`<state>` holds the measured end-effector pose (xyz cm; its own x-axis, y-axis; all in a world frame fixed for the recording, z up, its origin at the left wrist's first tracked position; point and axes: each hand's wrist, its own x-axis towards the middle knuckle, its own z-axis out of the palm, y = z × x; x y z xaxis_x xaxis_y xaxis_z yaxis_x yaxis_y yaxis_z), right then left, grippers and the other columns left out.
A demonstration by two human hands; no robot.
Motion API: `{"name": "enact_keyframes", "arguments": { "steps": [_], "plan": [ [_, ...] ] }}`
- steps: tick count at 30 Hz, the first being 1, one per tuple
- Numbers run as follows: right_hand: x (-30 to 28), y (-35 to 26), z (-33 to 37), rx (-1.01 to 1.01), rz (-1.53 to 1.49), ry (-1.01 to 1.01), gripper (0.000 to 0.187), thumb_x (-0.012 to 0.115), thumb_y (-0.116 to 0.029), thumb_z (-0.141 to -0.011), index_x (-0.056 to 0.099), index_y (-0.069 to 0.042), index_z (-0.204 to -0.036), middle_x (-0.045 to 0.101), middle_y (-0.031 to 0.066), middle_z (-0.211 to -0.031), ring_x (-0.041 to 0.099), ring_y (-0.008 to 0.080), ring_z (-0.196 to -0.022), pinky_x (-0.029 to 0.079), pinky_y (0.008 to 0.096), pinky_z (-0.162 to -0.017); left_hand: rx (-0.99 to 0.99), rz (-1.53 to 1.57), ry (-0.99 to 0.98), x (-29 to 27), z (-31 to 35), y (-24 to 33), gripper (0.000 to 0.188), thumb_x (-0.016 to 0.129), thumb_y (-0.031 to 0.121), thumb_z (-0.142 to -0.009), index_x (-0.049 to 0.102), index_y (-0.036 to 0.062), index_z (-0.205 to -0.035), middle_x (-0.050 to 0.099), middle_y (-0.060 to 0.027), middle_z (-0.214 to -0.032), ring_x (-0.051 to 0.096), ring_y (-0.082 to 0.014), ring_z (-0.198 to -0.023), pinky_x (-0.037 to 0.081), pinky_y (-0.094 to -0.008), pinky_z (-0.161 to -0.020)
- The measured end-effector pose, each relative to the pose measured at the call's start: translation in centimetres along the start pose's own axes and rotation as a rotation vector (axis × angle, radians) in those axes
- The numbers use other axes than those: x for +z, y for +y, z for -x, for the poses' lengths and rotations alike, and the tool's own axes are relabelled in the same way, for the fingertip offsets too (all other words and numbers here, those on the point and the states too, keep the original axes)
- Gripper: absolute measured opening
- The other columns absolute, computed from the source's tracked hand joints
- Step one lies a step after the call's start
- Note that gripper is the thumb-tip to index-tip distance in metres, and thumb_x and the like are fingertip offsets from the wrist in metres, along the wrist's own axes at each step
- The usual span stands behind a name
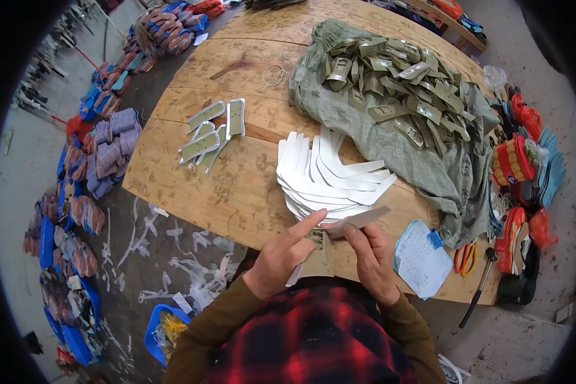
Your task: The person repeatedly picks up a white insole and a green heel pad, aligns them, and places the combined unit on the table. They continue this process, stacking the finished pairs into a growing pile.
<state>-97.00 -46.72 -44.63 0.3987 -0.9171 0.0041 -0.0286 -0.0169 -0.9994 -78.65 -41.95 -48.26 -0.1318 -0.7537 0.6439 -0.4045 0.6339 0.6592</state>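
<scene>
At the table's near edge, my left hand (287,255) is closed on an olive-green flat piece with small holes (319,256), its index finger stretched toward the white stack. My right hand (372,259) pinches a pale curved strip (368,217) between thumb and fingers, and the strip lies across the top of the olive piece. Just beyond both hands fans out a stack of white curved strips (326,182). To the left lie several olive pieces with white edging (211,131). A heap of bare olive pieces (400,86) rests on a green woven sack (454,179).
Right of my hands are a written-on paper pad (422,259) with a blue clip, orange-handled scissors (465,259) and a hammer (479,288). A loop of string (273,76) lies on the wooden table (192,192). On the floor are white scraps (198,269) and a blue basin (152,333).
</scene>
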Motion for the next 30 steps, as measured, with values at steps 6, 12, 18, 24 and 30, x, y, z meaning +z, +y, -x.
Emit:
{"name": "enact_keyframes", "arguments": {
  "steps": [6,12,18,24,30],
  "plan": [
    [0.4,-0.9,0.5,-0.1,0.25,0.084,0.02,0.053,-0.007,-0.098,0.066,0.0,-0.11,0.068,0.0082,-0.084,0.056,0.0093,-0.066,0.046,0.0252,-0.061,-0.008,-0.142,0.014,1.0,-0.9,0.1,0.023,0.058,-0.003,-0.082,0.045,0.0012,-0.099,0.053,-0.0273,-0.131,0.062,-0.0384,-0.104,0.055,-0.0377,-0.079],
    [0.7,-0.7,0.7,-0.127,0.273,0.132,0.019,0.053,-0.005,-0.096,0.065,0.001,-0.109,0.068,0.0081,-0.082,0.053,0.0089,-0.063,0.044,0.0243,-0.059,-0.003,-0.185,0.0,2.1,-0.6,-1.1,0.03,0.062,0.004,-0.084,0.041,0.0034,-0.105,0.056,-0.0291,-0.125,0.063,-0.0408,-0.104,0.054,-0.0414,-0.081],
    [0.5,-0.8,1.4,-0.067,0.231,0.155,0.02,0.05,-0.005,-0.097,0.065,0.002,-0.108,0.069,0.0065,-0.084,0.053,0.0082,-0.066,0.043,0.0238,-0.061,-0.039,-0.219,-0.018,2.7,-0.2,-1.3,0.025,0.06,0.003,-0.085,0.042,0.0035,-0.102,0.06,-0.0243,-0.119,0.064,-0.0401,-0.099,0.054,-0.042,-0.08],
    [0.0,-0.9,2.2,0.051,0.129,0.123,0.025,0.042,-0.006,-0.099,0.063,0.006,-0.11,0.068,0.0096,-0.108,0.06,0.0117,-0.095,0.049,0.0269,-0.084,-0.049,-0.276,-0.023,3.1,-0.2,-1.3,0.025,0.06,0.0,-0.078,0.047,0.0023,-0.1,0.061,-0.0173,-0.11,0.064,-0.0335,-0.098,0.055,-0.0389,-0.08],
    [-0.1,-0.7,2.6,-0.026,0.114,0.155,0.027,0.04,-0.008,-0.101,0.06,0.007,-0.111,0.067,0.0138,-0.11,0.063,0.0161,-0.097,0.051,0.03,-0.087,-0.051,-0.306,-0.03,3.5,-0.5,-1.0,0.029,0.061,0.001,-0.077,0.047,0.0022,-0.102,0.06,-0.0164,-0.107,0.064,-0.0334,-0.094,0.054,-0.0391,-0.077]
  ]
}}
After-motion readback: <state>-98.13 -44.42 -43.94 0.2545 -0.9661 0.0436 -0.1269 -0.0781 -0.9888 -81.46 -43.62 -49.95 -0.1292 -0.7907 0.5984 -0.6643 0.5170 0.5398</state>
